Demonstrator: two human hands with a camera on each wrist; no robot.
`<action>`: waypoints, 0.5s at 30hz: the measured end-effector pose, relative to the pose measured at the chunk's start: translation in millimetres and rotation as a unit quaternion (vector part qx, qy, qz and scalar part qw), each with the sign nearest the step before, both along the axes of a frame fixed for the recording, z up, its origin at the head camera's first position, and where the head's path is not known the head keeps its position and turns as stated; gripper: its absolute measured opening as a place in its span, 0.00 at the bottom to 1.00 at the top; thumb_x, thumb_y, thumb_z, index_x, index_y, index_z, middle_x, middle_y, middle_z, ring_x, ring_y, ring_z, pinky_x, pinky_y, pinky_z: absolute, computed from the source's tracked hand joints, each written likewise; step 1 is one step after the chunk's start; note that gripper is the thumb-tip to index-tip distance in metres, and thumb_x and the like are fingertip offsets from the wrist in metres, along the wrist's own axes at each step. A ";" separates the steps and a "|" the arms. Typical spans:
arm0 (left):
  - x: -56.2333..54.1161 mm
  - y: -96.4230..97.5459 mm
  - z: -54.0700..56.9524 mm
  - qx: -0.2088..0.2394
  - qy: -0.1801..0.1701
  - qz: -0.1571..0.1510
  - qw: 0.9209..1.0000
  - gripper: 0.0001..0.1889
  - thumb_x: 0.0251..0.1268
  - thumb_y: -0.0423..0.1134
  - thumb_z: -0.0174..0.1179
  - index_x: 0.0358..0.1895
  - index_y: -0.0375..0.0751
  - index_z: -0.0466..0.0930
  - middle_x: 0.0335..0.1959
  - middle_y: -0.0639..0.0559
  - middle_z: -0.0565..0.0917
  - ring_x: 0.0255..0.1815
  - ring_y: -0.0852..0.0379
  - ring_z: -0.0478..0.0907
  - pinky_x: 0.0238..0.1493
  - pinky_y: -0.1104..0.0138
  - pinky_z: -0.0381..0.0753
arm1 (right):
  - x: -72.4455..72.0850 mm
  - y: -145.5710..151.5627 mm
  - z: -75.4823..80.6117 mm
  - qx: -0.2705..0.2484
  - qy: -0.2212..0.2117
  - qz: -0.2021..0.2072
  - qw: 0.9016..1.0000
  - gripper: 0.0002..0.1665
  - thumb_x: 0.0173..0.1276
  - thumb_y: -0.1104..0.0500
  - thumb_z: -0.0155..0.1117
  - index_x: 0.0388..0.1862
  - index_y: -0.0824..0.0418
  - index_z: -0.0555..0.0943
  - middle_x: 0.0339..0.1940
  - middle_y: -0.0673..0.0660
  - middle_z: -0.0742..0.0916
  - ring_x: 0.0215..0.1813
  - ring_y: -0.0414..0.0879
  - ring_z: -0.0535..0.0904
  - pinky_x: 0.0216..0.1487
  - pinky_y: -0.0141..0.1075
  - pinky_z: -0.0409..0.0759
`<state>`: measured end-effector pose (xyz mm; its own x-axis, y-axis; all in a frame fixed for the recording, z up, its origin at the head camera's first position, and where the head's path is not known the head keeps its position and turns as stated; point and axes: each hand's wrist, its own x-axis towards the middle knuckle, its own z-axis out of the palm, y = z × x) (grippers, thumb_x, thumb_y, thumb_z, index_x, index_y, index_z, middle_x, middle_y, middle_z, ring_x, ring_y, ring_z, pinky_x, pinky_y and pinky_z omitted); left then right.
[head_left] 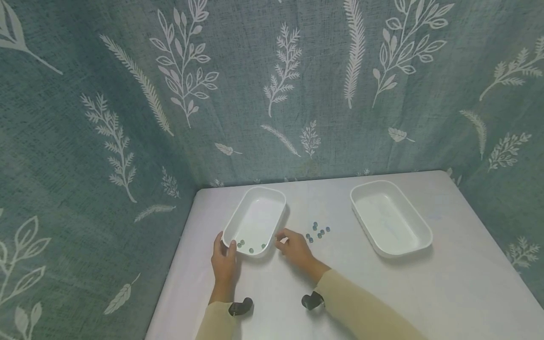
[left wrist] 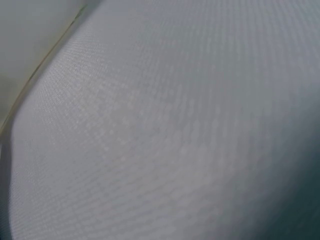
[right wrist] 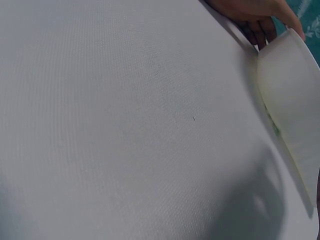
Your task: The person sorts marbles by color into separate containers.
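Four beads [head_left: 251, 250] sit in a tray [head_left: 258, 215] on the desk [head_left: 276, 293].
The left hand [head_left: 224, 264] pinches the tray's near corner. The right hand [head_left: 297, 248] bends its fingers just beside it; you can't tell if it holds anything. Loose beads [head_left: 320, 235] lie nearby.

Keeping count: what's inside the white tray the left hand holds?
Inside the white tray, four greenish marbles lie at the near end; the left hand partly hides a corner.
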<state>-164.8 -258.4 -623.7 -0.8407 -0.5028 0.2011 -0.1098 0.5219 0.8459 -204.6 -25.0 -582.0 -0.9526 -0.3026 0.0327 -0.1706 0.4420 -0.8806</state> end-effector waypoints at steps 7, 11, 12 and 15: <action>-0.2 -1.3 -0.4 -0.002 0.006 -0.007 1.000 0.31 0.72 0.54 0.51 0.74 0.50 0.59 0.73 0.58 0.64 0.75 0.51 0.55 0.73 0.45 0.50 | 2.8 -4.8 2.7 -0.010 0.003 0.009 1.000 0.13 0.69 0.56 0.64 0.51 0.54 0.81 0.40 0.45 0.84 0.26 0.38 0.77 0.27 0.31 0.79; 0.4 -1.2 -0.1 0.001 0.006 -0.007 1.000 0.31 0.72 0.54 0.52 0.74 0.49 0.59 0.73 0.57 0.64 0.75 0.51 0.55 0.73 0.45 0.50 | 3.3 -7.0 2.0 -0.008 0.003 0.009 1.000 0.11 0.68 0.55 0.64 0.49 0.53 0.82 0.39 0.43 0.84 0.26 0.38 0.76 0.27 0.31 0.79; 0.6 -1.2 0.0 0.002 0.005 -0.006 1.000 0.31 0.72 0.54 0.52 0.74 0.50 0.59 0.73 0.57 0.64 0.75 0.51 0.55 0.73 0.45 0.50 | 3.5 -7.4 1.7 -0.009 0.002 0.010 1.000 0.11 0.68 0.55 0.64 0.49 0.53 0.82 0.39 0.43 0.84 0.26 0.38 0.76 0.27 0.31 0.79; 0.8 -1.0 0.0 0.001 0.003 -0.006 1.000 0.31 0.71 0.54 0.51 0.74 0.51 0.59 0.73 0.57 0.64 0.75 0.51 0.55 0.72 0.46 0.50 | 3.8 -9.2 0.8 -0.004 -0.001 0.011 1.000 0.11 0.69 0.55 0.64 0.49 0.52 0.81 0.38 0.42 0.84 0.26 0.38 0.76 0.27 0.31 0.79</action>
<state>-164.0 -259.3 -623.8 -0.8452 -0.4937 0.2046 -0.0990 0.5208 0.8479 -200.8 -34.3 -581.2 -0.9458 -0.3230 0.0342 -0.1790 0.4308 -0.8845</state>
